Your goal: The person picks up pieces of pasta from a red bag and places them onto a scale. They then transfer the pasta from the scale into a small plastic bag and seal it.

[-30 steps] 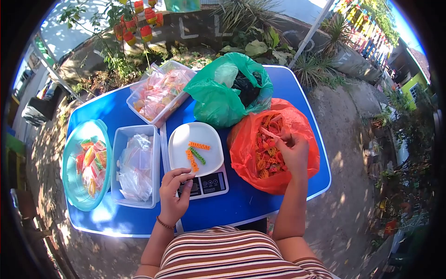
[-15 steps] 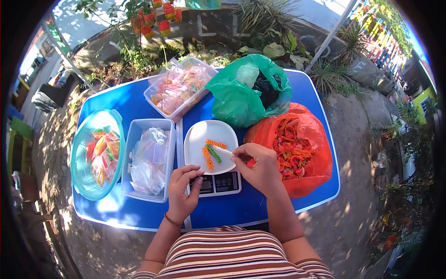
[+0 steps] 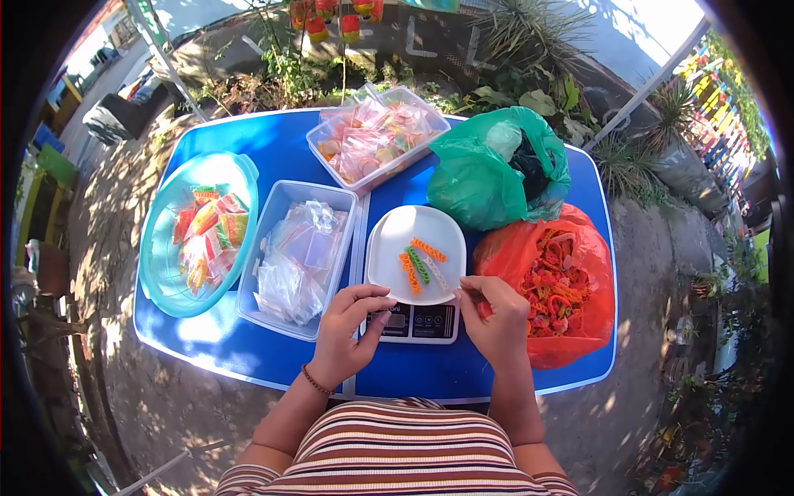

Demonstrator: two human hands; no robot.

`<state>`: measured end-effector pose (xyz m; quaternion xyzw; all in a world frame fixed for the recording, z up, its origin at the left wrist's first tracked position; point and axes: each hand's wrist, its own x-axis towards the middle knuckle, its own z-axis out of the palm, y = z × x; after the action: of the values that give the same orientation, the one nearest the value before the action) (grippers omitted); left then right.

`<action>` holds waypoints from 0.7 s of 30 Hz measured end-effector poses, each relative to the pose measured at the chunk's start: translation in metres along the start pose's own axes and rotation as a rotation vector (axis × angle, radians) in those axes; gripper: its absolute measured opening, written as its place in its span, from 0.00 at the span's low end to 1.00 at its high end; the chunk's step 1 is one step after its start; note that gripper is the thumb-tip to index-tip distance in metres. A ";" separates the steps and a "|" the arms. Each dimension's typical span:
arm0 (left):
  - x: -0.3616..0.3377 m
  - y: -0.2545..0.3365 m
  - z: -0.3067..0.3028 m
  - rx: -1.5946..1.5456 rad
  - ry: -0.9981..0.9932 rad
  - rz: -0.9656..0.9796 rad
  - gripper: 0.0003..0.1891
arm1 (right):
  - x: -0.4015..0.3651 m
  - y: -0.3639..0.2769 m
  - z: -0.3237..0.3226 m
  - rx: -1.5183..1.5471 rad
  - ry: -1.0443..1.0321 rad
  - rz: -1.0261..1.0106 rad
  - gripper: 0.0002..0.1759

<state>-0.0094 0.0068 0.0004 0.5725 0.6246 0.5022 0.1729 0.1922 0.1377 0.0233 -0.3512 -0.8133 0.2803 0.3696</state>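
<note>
A white plate [image 3: 386, 270] rests on a kitchen scale [image 3: 429, 323]. On it lie spiral, crinkled pieces: an orange one [image 3: 429, 250], a second orange one [image 3: 409, 274], a green one [image 3: 418, 264] and a whitish one [image 3: 436, 271]. My right hand [image 3: 499, 318] is at the plate's right edge, thumb and forefinger nearly together by the whitish piece's lower end. A small red piece [image 3: 485, 309] shows within its curled fingers; its shape is mostly hidden. My left hand [image 3: 353, 329] is by the plate's lower left edge, fingers bent, thumb apart, holding nothing.
Right of the plate stands a red plastic bag [image 3: 502, 248] of red and orange pieces, behind it a green bag [image 3: 466, 183]. Leftward are a tub of clear packets [image 3: 254, 307] and a turquoise basket [image 3: 159, 282]. A container of filled packets [image 3: 378, 175] stands behind.
My right hand has let go of the whitish piece, which now lies on the plate, and has drawn back to the plate's edge. The whole view has shifted.
</note>
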 end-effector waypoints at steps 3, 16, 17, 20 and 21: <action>0.001 0.001 -0.001 0.006 -0.016 -0.001 0.12 | 0.001 -0.003 0.004 -0.039 -0.054 -0.023 0.08; 0.000 -0.017 -0.042 0.744 0.333 -0.060 0.14 | 0.006 -0.043 0.062 0.071 -0.253 -0.390 0.08; -0.001 -0.020 -0.048 0.808 0.335 -0.119 0.18 | 0.007 -0.046 0.065 0.086 -0.264 -0.403 0.07; -0.002 -0.022 -0.056 0.886 0.386 -0.297 0.19 | 0.006 -0.048 0.071 0.110 -0.292 -0.421 0.06; -0.001 -0.024 -0.058 0.911 0.395 -0.346 0.15 | 0.006 -0.048 0.072 0.117 -0.291 -0.424 0.06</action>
<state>-0.0676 -0.0153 0.0057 0.3724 0.8858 0.2422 -0.1341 0.1141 0.0996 0.0189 -0.1069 -0.8957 0.2908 0.3189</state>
